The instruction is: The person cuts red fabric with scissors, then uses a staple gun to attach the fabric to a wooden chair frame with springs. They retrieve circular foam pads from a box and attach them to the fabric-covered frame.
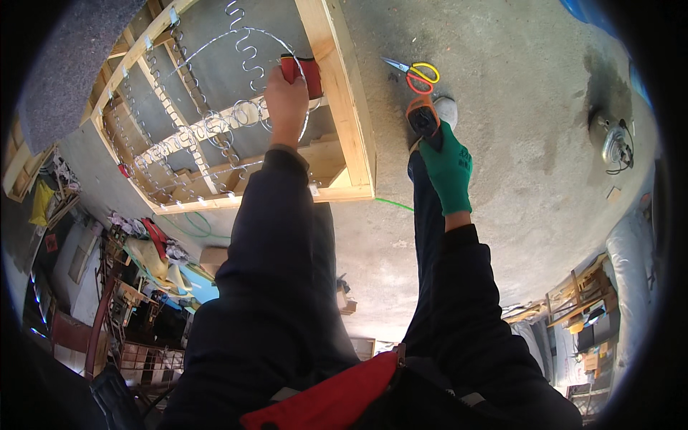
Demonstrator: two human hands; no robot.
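My bare left hand [285, 107] is closed on a red piece with a dark edge [309, 75], whose kind I cannot make out. It is over a wooden frame [342, 107] strung with zigzag metal springs [215, 123]; a wire [215, 41] curves past the hand. In a green glove, my right hand [448, 168] grips an orange-and-black hand tool [423, 119], partly hidden by the fingers. Just beyond the tool, scissors [420, 75] with one yellow and one red handle lie on the concrete floor, blades pointing left.
A green hose [393, 205] runs along the floor by the frame's near corner. At the right, a silvery round fixture with a cord [616, 148] sits on the concrete. Cluttered materials [154, 258] line the left, and wooden pieces [584, 297] stand at the lower right.
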